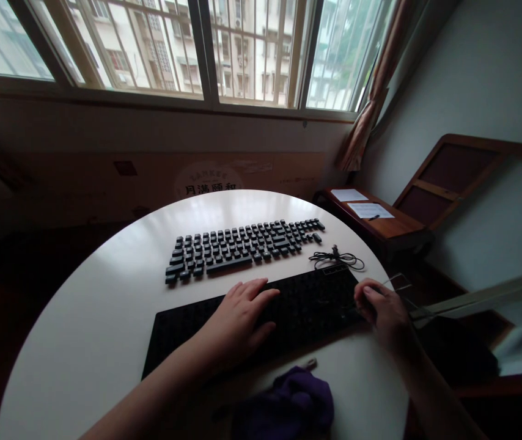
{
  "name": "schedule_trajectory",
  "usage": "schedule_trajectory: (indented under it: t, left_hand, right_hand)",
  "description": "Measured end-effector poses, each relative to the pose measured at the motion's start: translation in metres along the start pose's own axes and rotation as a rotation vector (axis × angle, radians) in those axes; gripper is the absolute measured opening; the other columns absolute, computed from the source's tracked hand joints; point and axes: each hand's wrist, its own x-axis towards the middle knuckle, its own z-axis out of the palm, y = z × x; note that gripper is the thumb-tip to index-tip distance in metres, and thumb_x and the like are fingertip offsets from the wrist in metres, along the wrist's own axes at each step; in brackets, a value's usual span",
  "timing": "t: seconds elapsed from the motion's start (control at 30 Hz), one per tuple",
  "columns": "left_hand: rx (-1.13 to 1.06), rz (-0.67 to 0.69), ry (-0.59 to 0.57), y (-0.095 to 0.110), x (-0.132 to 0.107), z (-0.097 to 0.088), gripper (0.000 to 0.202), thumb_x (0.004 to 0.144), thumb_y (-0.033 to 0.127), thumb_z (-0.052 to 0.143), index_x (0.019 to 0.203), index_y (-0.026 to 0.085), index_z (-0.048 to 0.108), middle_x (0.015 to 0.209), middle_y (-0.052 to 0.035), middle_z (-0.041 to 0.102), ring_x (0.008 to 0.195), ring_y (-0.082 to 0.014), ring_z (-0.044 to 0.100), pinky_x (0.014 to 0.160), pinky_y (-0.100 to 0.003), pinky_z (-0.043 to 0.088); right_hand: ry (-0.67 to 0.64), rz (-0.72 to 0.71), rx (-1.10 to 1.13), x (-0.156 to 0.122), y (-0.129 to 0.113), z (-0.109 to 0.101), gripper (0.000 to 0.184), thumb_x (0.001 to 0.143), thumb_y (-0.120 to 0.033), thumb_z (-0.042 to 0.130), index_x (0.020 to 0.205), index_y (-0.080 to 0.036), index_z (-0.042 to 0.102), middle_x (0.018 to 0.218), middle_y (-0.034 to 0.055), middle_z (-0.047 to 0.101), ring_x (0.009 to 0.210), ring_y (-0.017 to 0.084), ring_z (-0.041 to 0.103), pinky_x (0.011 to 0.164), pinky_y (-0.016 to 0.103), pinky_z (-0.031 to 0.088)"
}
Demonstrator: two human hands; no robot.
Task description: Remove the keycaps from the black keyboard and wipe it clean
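A black keyboard base [178, 330] lies slantwise on the round white table, its keycaps off. My left hand [242, 318] rests on the base with its fingers stretched out and holds nothing. At the base's right end, my right hand [378, 305] is closed on a wire keycap puller [401, 282], whose thin wire loops stick out past the fingers. Beyond the base, loose black keycaps [228, 260] stand in rows in a keyboard layout. A coiled black cable [338, 260] lies at the base's far right corner.
A purple cloth [295, 400] lies near the front of the white table [82, 330], with a small object beside it. To the right, a wooden chair [408, 223] bears papers [371, 210] and a pen. A barred window [252, 55] is behind.
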Motion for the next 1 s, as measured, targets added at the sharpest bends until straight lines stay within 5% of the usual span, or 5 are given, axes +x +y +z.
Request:
schedule_trajectory:
  t: [0.47, 0.7, 1.0]
  left_hand:
    - [0.062, -0.025, -0.050, -0.004, 0.000, 0.006, 0.049, 0.092, 0.035, 0.061, 0.140, 0.027, 0.054, 0.155, -0.0130, 0.041, 0.141, -0.0357, 0.040, 0.117, -0.058, 0.029]
    - [0.040, 0.001, -0.013, -0.005, 0.000, 0.006, 0.048, 0.091, 0.035, 0.063, 0.138, 0.028, 0.057, 0.153, -0.0112, 0.045, 0.138, -0.0348, 0.043, 0.115, -0.055, 0.033]
    - [0.040, 0.007, -0.027, -0.007, 0.001, 0.004, 0.048, 0.092, 0.035, 0.063, 0.139, 0.028, 0.056, 0.153, -0.0102, 0.045, 0.139, -0.0337, 0.043, 0.115, -0.053, 0.035]
  right_hand:
    - [-0.009, -0.143, -0.314, -0.005, 0.012, -0.003, 0.039, 0.098, -0.050, 0.046, 0.078, -0.018, 0.053, 0.058, -0.0028, 0.040, 0.049, 0.010, 0.036, 0.044, 0.021, 0.027]
    - [-0.179, -0.101, -0.319, -0.003, 0.009, -0.005, 0.038, 0.102, -0.049, 0.041, 0.080, -0.018, 0.049, 0.056, -0.0050, 0.034, 0.047, 0.009, 0.031, 0.044, 0.021, 0.022]
    - [-0.327, -0.396, -0.544, -0.007, -0.003, -0.008, 0.034, 0.102, -0.034, 0.037, 0.074, -0.018, 0.048, 0.060, -0.0029, 0.042, 0.053, 0.010, 0.040, 0.053, 0.024, 0.031]
